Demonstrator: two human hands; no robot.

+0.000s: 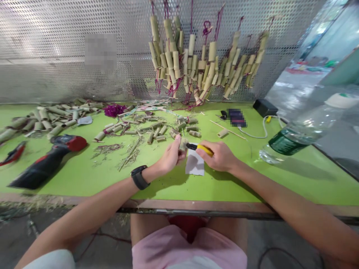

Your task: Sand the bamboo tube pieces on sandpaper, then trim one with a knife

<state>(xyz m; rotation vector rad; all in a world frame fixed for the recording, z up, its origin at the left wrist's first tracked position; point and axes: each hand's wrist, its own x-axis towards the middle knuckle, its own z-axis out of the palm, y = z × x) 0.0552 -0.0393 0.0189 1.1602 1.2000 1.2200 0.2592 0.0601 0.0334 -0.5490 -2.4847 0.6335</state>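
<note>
My left hand [171,154] is closed around a short bamboo piece [183,144], whose end faces right. In my right hand [218,155] is a yellow-and-black utility knife [204,149], gripped by its handle. Its dark front end meets the bamboo piece; the blade itself is too small to make out. Below both hands a white sheet of paper [195,164] lies on the green tabletop [168,189]. Just beyond my left hand are several cut bamboo pieces [157,131].
A cordless power tool [53,158] and red-handled pliers [14,154] lie left, before a bamboo pile [46,117]. Bamboo strings [207,71] hang on the perforated metal screen [70,67]. On the right are a plastic bottle [297,134], black adapter [265,107] and white cable [254,136].
</note>
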